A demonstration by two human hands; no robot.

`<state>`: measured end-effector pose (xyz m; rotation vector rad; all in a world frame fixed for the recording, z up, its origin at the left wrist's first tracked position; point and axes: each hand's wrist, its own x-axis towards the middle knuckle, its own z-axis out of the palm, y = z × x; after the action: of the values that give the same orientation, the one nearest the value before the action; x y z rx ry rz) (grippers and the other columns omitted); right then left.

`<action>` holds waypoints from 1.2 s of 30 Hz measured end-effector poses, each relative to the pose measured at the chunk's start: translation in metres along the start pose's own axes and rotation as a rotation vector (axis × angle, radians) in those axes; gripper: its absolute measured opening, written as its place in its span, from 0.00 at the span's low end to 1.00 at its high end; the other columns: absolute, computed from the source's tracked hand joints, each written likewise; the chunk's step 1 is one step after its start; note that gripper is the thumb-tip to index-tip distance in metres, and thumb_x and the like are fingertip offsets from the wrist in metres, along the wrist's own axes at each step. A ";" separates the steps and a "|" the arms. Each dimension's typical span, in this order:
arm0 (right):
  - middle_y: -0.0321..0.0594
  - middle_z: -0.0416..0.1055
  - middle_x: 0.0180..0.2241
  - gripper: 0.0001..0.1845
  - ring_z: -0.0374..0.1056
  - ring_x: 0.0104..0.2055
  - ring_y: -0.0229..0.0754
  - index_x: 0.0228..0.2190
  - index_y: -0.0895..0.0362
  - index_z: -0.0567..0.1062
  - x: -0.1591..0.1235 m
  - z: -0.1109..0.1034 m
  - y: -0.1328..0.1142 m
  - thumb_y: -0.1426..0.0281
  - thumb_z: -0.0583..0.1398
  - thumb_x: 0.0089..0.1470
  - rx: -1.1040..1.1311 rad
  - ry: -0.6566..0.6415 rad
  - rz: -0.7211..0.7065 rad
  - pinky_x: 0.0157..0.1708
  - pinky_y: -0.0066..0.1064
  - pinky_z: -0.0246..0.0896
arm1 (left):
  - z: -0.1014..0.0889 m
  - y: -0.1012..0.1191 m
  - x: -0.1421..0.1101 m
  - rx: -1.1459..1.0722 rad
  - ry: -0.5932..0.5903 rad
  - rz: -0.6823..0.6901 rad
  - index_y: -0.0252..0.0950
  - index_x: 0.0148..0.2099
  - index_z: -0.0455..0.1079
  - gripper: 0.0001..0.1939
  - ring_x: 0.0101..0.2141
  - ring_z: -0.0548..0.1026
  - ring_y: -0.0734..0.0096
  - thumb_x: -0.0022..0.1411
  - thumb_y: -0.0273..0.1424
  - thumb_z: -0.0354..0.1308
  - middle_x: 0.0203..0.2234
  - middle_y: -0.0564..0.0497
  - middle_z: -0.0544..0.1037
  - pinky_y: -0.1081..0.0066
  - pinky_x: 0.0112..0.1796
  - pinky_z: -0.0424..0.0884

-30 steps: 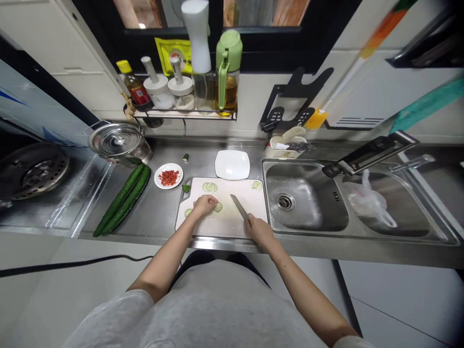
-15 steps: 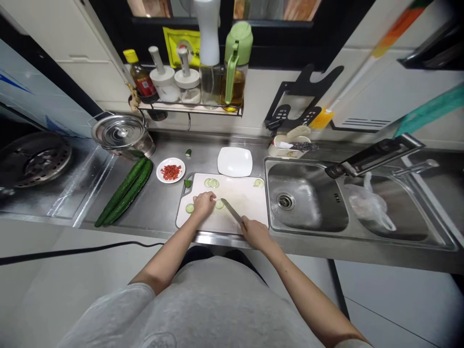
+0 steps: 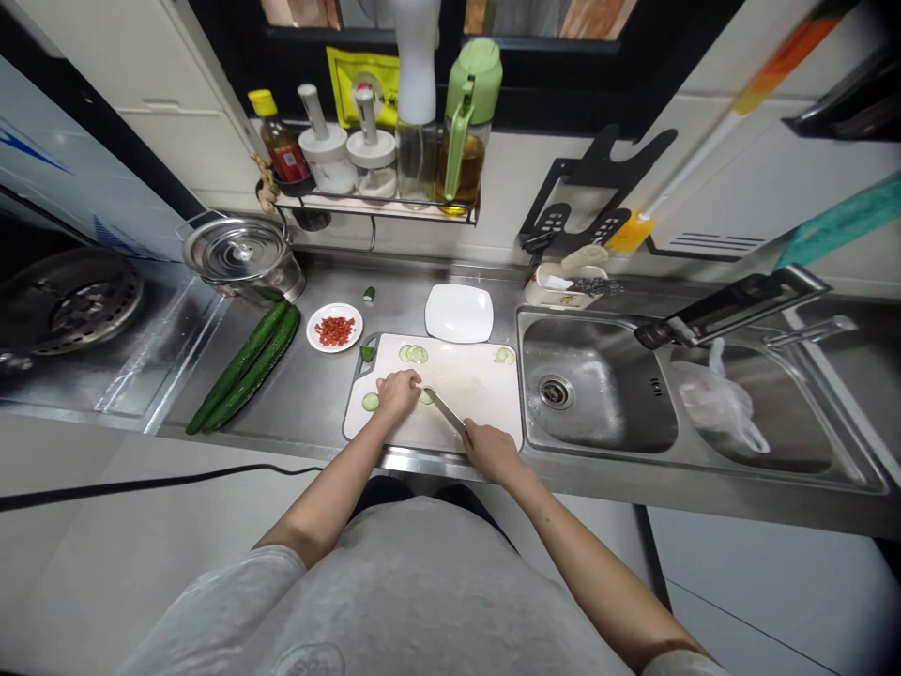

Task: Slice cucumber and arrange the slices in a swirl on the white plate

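Note:
My right hand grips a kitchen knife by its handle, its blade slanting up and left over the white cutting board. The knife's tip is at a pale cucumber slice. Beside that slice, my left hand has its fingers curled together; whether they pinch anything is hidden. Another cucumber slice lies left of my left hand. Several overlapping cucumber slices rest near the board's far edge, with more slices in its far right corner. A cucumber end sits by the board's handle.
Left of the board are two whole cucumbers, a plate of chopped red pieces and a lidded steel pot. A white plate stands behind it. The sink adjoins on the right. A seasoning rack hangs above.
The knife blade has tilted, its edge turning over the slice, and my right hand has moved slightly left. My left hand stays beside the slice. The whole view has shifted a little.

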<state>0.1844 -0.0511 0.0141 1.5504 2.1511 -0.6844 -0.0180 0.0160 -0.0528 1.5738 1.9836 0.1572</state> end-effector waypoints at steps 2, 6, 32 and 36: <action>0.47 0.74 0.37 0.14 0.71 0.41 0.48 0.44 0.56 0.66 0.001 0.000 -0.001 0.67 0.45 0.62 -0.001 -0.002 0.001 0.34 0.33 0.55 | 0.000 0.000 0.000 0.000 -0.003 -0.004 0.44 0.39 0.72 0.10 0.43 0.72 0.63 0.54 0.29 0.55 0.35 0.54 0.78 0.61 0.46 0.57; 0.48 0.74 0.37 0.15 0.71 0.41 0.48 0.45 0.57 0.66 0.002 0.001 -0.003 0.68 0.44 0.62 0.003 -0.019 0.002 0.35 0.33 0.56 | 0.001 0.000 0.001 -0.004 0.003 -0.007 0.44 0.39 0.72 0.09 0.43 0.72 0.63 0.54 0.30 0.56 0.35 0.54 0.78 0.61 0.45 0.56; 0.51 0.73 0.38 0.15 0.71 0.42 0.50 0.46 0.59 0.65 0.005 -0.006 -0.014 0.74 0.45 0.60 -0.014 -0.079 0.036 0.35 0.35 0.59 | -0.003 0.001 0.003 0.023 -0.023 0.010 0.45 0.39 0.71 0.08 0.42 0.72 0.63 0.54 0.32 0.57 0.35 0.55 0.79 0.61 0.46 0.56; 0.51 0.73 0.39 0.14 0.71 0.43 0.48 0.46 0.58 0.65 0.008 -0.004 -0.014 0.75 0.47 0.59 0.000 -0.093 0.043 0.35 0.33 0.59 | -0.004 0.003 0.002 0.044 -0.036 0.003 0.45 0.39 0.71 0.08 0.42 0.72 0.64 0.54 0.32 0.58 0.35 0.55 0.79 0.61 0.46 0.56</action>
<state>0.1690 -0.0462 0.0152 1.5294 2.0451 -0.7274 -0.0176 0.0200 -0.0486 1.5963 1.9698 0.0864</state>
